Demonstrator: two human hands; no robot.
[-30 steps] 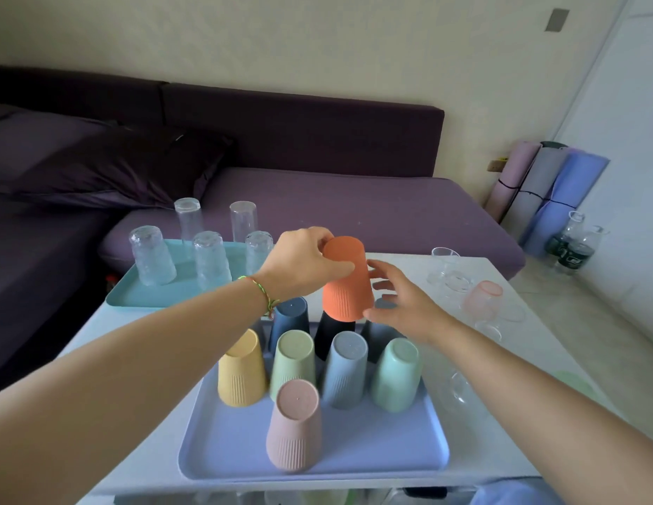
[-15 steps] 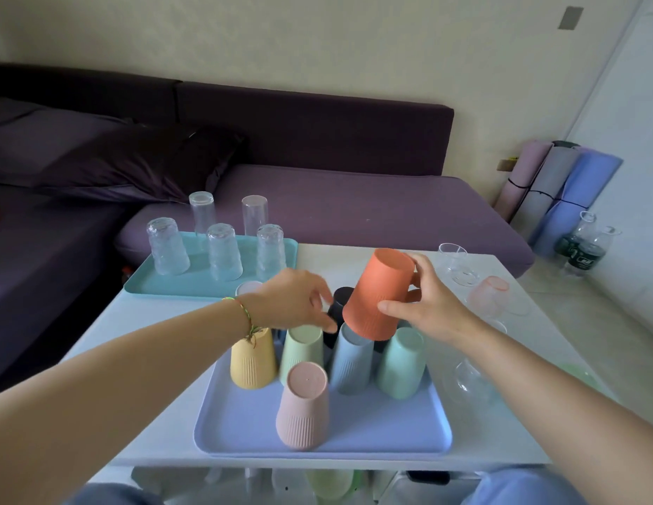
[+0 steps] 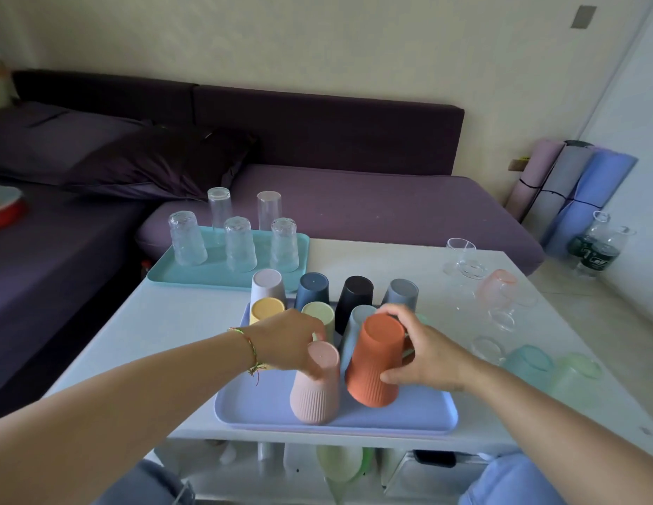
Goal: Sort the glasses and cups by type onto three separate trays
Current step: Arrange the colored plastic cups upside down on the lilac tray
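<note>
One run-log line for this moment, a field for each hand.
left hand: on pink cup, grip unclear | right hand: grips orange cup | orange cup: upside down, lavender tray front

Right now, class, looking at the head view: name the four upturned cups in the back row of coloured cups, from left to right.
pale lilac cup → navy blue cup → black cup → grey cup

Purple sofa (image 3: 354,198) against a cream wall (image 3: 317,41), rolled mats (image 3: 572,191) beside.
</note>
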